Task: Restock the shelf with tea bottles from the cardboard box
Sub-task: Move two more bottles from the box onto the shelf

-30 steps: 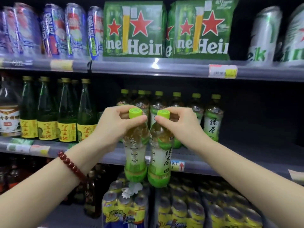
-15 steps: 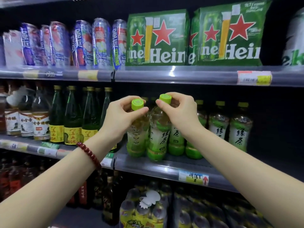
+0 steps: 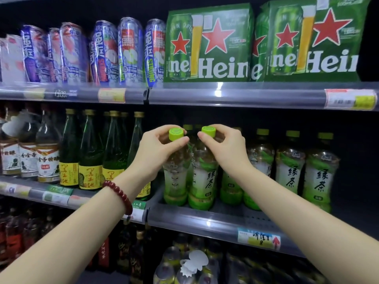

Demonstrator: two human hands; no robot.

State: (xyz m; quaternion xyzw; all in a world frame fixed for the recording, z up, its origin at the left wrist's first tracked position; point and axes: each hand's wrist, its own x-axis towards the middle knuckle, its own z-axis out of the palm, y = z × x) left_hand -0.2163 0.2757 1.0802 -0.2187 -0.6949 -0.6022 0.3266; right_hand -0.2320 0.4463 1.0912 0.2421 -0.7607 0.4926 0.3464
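Observation:
Two green tea bottles with lime caps stand side by side on the middle shelf (image 3: 225, 219), close to its front. My left hand (image 3: 158, 152) grips the left tea bottle (image 3: 175, 181) at its neck and cap. My right hand (image 3: 225, 148) pinches the neck of the right tea bottle (image 3: 203, 181) the same way. Their bases look set down on the shelf. Several more tea bottles (image 3: 289, 167) stand in rows to the right and behind. The cardboard box is out of view.
Dark green glass bottles with yellow labels (image 3: 90, 160) stand just left of the tea. Above are tall cans (image 3: 129, 52) and green beer packs (image 3: 209, 46). The lower shelf holds wrapped can packs (image 3: 184, 267). Dark open shelf space lies at the far right.
Both hands carried the two bottles up and forward from in front of the shelf edge onto the middle shelf. The view also moved closer and to the left.

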